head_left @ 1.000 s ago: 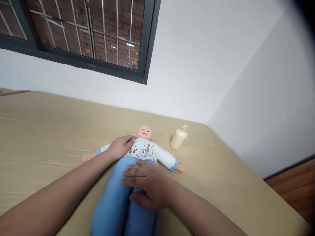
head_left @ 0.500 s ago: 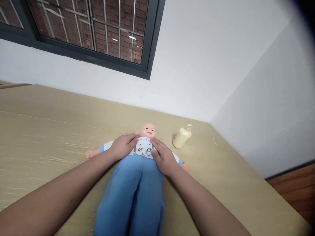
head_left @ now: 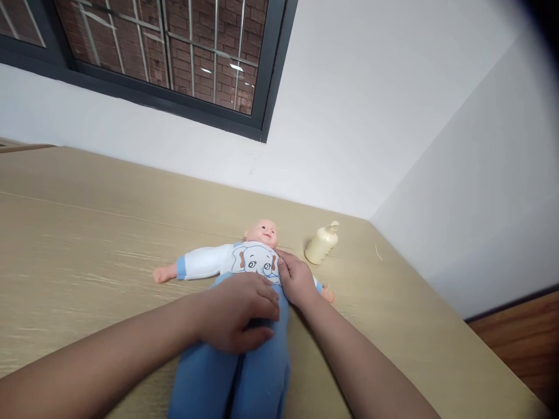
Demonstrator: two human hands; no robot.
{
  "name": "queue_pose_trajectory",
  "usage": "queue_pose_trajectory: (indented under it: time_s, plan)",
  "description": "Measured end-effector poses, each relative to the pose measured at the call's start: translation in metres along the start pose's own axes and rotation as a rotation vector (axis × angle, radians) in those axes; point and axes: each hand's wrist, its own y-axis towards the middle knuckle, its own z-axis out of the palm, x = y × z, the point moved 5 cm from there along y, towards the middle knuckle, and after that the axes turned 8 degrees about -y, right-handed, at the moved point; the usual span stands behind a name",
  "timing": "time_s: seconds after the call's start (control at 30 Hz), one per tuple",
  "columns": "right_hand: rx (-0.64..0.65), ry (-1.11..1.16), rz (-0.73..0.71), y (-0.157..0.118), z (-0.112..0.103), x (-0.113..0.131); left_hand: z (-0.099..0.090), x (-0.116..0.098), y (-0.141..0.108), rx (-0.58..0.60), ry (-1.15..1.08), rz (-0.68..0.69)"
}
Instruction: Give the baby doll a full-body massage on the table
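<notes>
A baby doll [head_left: 255, 259] in a white top with an elephant face and blue trousers [head_left: 262, 361] lies on its back, arms spread, head away from me. Over the doll's waist is my left hand [head_left: 240, 311], its thumb apart from its curved fingers and nothing held. My right hand [head_left: 297, 278] rests at the doll's chest and shoulder on the right side, fingers closed together against the white top. It covers most of the doll's arm on that side.
The doll lies on a light wooden table [head_left: 109, 233]. A cream pump bottle [head_left: 322, 243] stands right of the doll's head. Farther right lies a thin pale strand [head_left: 378, 252]. Behind are a white wall and a barred window [head_left: 174, 52].
My left hand has left the doll's chest and moved down over its waist, uncovering the elephant face and one sleeve. My right hand has shifted slightly, its fingers drawn closer together.
</notes>
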Motion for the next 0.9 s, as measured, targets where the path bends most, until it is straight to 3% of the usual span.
queue_pose_trajectory:
  time_s: [0.1,0.3,0.53,0.77,0.9]
  plan:
    - [0.004,-0.007,-0.013,-0.001,0.001,-0.001,0.007,0.0,0.004,0.109,-0.026,0.048]
    - [-0.002,0.04,-0.061,-0.001,0.003,-0.001,-0.008,0.04,-0.002,0.055,0.208,-0.126]
    - [-0.014,0.015,-0.063,0.0,0.004,-0.001,-0.03,0.095,-0.019,-0.14,0.227,-0.37]
    - [-0.002,0.019,-0.058,0.001,0.006,-0.004,-0.047,0.115,-0.03,-0.28,0.209,-0.523]
    - [-0.118,0.065,-0.104,-0.003,0.0,-0.002,-0.049,0.122,-0.035,-0.299,0.198,-0.563]
